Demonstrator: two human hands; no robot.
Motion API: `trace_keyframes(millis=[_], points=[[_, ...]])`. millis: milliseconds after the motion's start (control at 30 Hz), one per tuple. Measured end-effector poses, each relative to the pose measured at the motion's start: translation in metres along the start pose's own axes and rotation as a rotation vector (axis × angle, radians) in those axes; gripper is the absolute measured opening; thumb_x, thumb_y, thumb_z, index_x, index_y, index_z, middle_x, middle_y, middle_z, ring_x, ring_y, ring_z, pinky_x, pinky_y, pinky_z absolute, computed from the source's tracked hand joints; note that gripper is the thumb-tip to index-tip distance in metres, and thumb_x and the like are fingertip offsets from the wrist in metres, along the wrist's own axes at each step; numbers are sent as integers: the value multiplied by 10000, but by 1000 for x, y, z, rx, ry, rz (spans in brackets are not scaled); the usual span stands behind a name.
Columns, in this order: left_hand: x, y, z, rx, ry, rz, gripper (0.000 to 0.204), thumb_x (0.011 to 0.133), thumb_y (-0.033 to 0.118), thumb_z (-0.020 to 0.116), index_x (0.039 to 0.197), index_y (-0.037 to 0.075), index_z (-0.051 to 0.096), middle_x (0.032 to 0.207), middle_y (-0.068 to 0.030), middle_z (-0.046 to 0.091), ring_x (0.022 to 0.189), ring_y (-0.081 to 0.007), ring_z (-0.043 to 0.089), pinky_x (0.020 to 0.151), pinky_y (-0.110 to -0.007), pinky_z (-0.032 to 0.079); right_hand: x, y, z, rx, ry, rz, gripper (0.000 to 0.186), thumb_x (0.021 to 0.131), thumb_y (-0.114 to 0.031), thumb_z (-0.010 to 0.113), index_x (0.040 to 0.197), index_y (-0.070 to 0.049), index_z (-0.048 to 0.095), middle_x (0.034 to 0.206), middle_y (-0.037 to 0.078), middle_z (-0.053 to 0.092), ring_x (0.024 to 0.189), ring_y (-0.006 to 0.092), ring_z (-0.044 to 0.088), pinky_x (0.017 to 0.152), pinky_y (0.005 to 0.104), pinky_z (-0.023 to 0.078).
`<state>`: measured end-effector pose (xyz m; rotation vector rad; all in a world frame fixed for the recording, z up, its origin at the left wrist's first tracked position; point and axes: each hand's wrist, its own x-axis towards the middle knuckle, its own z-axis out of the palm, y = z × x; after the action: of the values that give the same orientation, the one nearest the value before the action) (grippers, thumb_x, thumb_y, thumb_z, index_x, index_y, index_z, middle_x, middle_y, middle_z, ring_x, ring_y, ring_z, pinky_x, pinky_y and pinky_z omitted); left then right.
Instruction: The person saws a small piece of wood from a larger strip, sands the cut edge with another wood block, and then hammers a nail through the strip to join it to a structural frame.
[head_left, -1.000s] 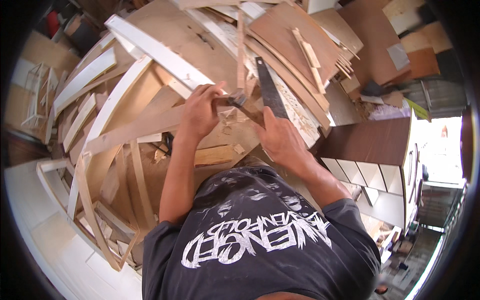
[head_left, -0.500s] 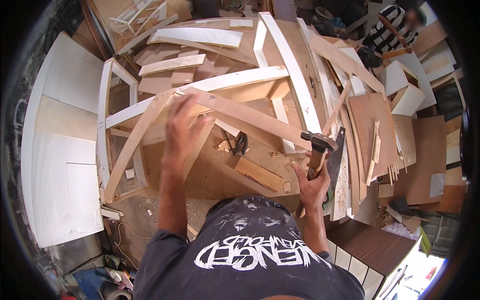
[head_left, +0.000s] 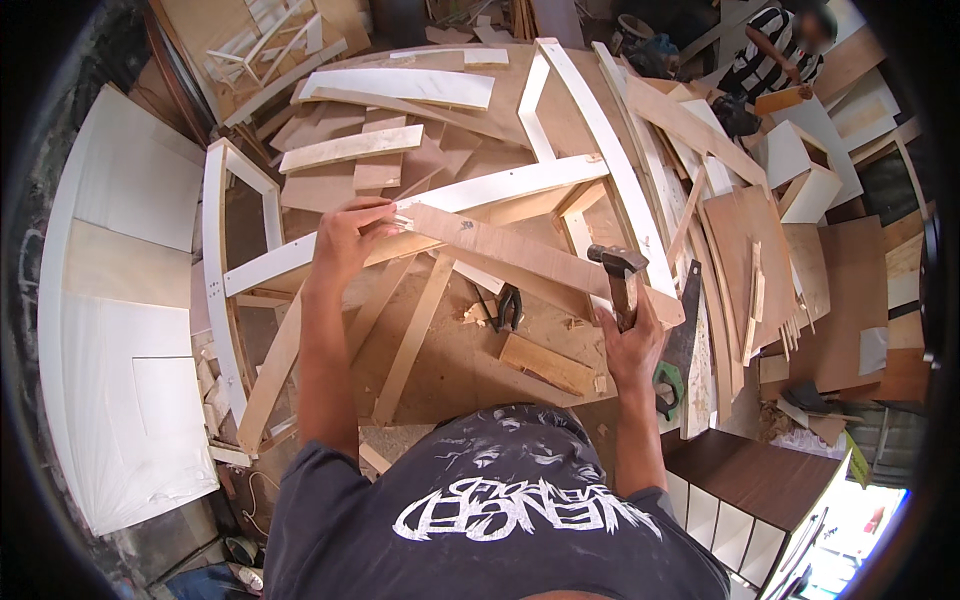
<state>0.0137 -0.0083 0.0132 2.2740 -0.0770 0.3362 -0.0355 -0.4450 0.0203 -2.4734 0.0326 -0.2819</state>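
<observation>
Left hand [head_left: 350, 232] slid along, clamps plank [head_left: 520, 255] | right hand [head_left: 630, 345] grips hammer [head_left: 622, 275], seemingly unmoved

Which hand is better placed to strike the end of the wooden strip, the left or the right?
Probably the right hand: it already grips the hammer, head up, beside the wooden strip. The left hand is busy pinching the strip's far end where it crosses the white frame, so it holds the piece steady.
</observation>
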Motion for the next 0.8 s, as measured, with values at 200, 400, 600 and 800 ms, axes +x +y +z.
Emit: trace_keyframes(millis=[200, 400, 600, 800], points=[[8, -8, 2, -13, 41, 22, 223, 916, 29, 793, 1137, 49, 817, 1040, -129, 806, 861, -273, 778, 768, -362, 602, 7, -6, 10, -44, 63, -3, 577, 857, -70, 849, 1396, -41, 645, 1274, 178, 710, 1014, 355, 730, 892, 429, 566], [12, -3, 8, 59, 91, 45, 205, 936, 56, 778, 1138, 59, 813, 1033, -130, 787, 855, -302, 756, 749, -393, 575, 13, -14, 8, 37, 63, 101, 492, 856, -75, 845, 1314, -31, 672, 1291, 164, 696, 943, 325, 710, 831, 417, 557], [11, -1, 9, 60, 77, 36, 191, 947, 65, 761, 1133, 50, 804, 1053, -137, 777, 898, -330, 744, 809, -411, 572, 12, -12, 8, 22, 70, 32, 470, 859, -68, 838, 1292, -7, 665, 1302, 171, 692, 994, 356, 712, 851, 435, 557], [9, -4, 12, 207, 100, 135, 195, 963, 56, 731, 1148, 51, 794, 1084, -144, 771, 978, -359, 727, 853, -442, 566, 10, -3, 14, 69, 77, 68, 466, 877, -80, 834, 1298, 5, 656, 1357, 173, 679, 1081, 390, 699, 889, 448, 558]])
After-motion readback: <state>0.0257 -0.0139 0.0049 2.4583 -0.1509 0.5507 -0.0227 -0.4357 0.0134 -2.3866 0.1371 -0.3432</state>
